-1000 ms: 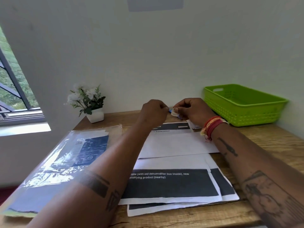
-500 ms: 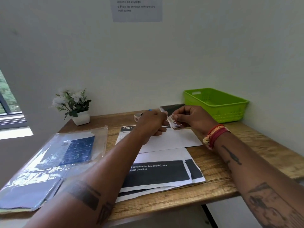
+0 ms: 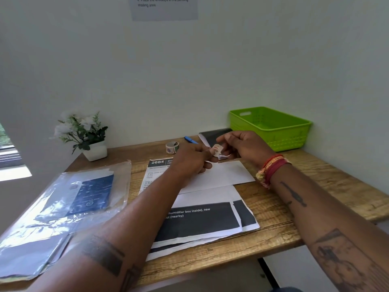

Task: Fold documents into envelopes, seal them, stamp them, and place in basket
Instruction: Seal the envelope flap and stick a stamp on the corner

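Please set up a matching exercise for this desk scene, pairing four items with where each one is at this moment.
Items:
1. stamp
2. green basket
3. blue pen
4. potted plant

Places:
A. far left of the desk, by the wall
B. pinched by the left hand, close to the right hand
C. far right corner of the desk
D. lying near the wall, just right of the stamp roll

Pairs: 1-B, 2-C, 3-D, 4-A
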Motion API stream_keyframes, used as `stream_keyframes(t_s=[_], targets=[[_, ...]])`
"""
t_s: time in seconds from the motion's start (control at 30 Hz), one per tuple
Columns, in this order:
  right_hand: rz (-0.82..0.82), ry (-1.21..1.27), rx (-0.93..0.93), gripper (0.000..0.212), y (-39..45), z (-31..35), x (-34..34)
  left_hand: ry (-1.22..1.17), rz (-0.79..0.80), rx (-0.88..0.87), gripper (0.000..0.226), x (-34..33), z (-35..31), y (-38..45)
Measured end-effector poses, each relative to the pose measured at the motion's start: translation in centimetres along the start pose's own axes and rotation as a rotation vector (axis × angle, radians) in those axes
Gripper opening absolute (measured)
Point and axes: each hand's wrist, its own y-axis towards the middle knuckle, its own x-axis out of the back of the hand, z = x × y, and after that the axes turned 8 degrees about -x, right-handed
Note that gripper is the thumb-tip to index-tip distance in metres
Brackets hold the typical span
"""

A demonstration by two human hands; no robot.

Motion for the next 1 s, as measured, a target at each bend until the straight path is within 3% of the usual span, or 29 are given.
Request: stream_keyframes(t_s=[0.17, 0.33, 0.5, 0.63, 0.77, 1.0], targets=[[0.07, 0.0, -0.009, 0.024, 0.1, -0.6, 0.0, 0.007, -0.008, -0.013, 0.022, 0.0, -0.1, -0.2], [0.059, -0.071, -0.022, 0.012, 0.1, -0.5, 0.9, 0.17, 0.079, -0.056, 0.022, -0.3, 0.3, -0.1], [0.072, -0.184, -0.06, 0.009, 0.2, -0.7, 3.8, 0.661, 0.137, -0.303, 0.015, -0.8, 0.8, -0.3], [0.126, -0.332, -0.081, 0.009, 0.0, -1.2, 5.3, 0.841, 0.219, -0.375, 0.021, -1.7, 0.6, -0.9], [0.208, -0.514, -0.086, 0.008, 0.7, -1.2, 5.0, 0.906, 0.223, -0.401, 0.022, -2.2, 0.7, -0.9], [0.18, -0.62, -0.09, 0.007, 1.1, -1.1, 4.3, 0.894, 0.223, -0.383, 0.021, -2.2, 0.8, -0.8]])
